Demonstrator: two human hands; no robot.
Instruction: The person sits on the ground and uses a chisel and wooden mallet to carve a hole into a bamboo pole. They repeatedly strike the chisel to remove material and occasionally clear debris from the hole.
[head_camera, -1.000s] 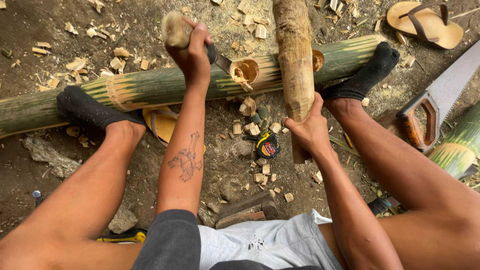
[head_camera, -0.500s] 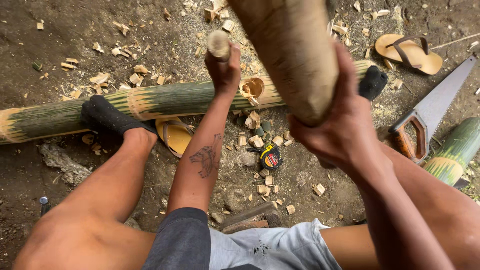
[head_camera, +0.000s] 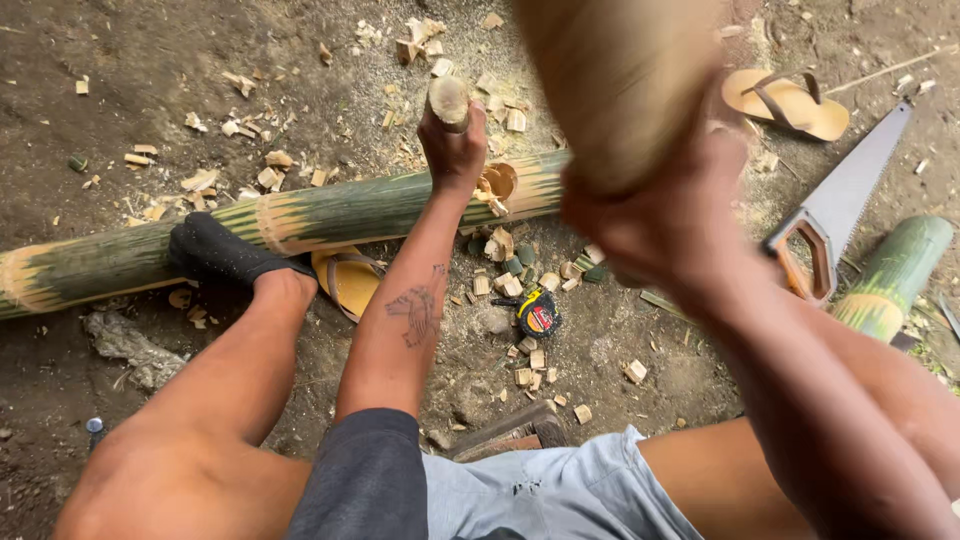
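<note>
My left hand (head_camera: 455, 150) is stretched out front, fist closed; my right hand (head_camera: 665, 225) is raised close, blurry, gripping tight.

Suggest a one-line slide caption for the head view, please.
Left hand steadies a wooden-handled tool on a green bamboo pole; right hand raises a wooden club.

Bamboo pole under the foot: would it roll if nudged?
Probably: the bamboo pole is round and lies on loose dirt. Likely why a socked foot presses on it. It looks stiff and thick-walled at the cut hole, so fairly heavy.
</note>
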